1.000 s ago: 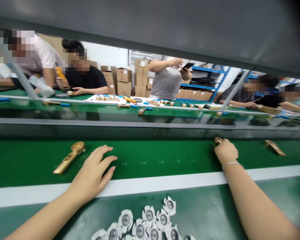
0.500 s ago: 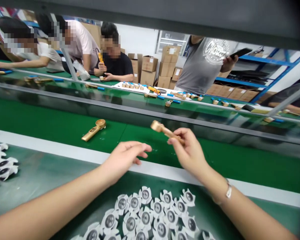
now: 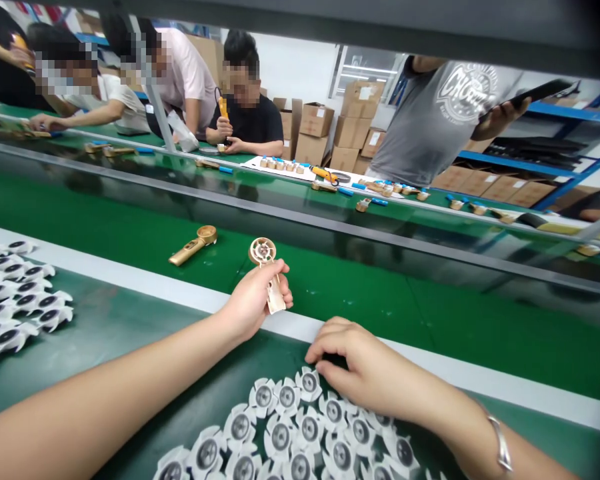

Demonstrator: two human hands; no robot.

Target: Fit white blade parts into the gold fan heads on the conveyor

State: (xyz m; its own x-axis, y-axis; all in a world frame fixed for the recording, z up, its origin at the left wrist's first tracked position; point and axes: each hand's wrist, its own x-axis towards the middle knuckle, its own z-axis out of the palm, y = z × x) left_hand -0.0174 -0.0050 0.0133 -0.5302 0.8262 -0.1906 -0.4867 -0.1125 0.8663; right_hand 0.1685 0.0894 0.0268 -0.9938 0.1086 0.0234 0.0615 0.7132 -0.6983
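Note:
My left hand (image 3: 257,297) is closed round the handle of a gold handheld fan housing (image 3: 263,251), its round head pointing away from me and its inside facing up. My right hand (image 3: 355,360) hovers at the far edge of a spread of white fan blades (image 3: 280,437), fingers curved and apart, with nothing seen in them. The fingertips are close to one white fan blade (image 3: 309,383); whether they touch it I cannot tell. Another gold fan housing (image 3: 193,247) lies on the green conveyor belt to the left of my left hand.
More white fan blades (image 3: 10,293) lie at the left on the green worktop (image 3: 130,327). A white strip (image 3: 145,280) borders the belt (image 3: 350,280). Beyond a metal rail (image 3: 290,212), co-workers sit and stand at a bench with gold fan parts (image 3: 363,205). Cardboard boxes (image 3: 316,120) are stacked behind.
The gold fan housing has passed from my right hand to my left and now shows its open side. My right hand has come down and back to the white blades.

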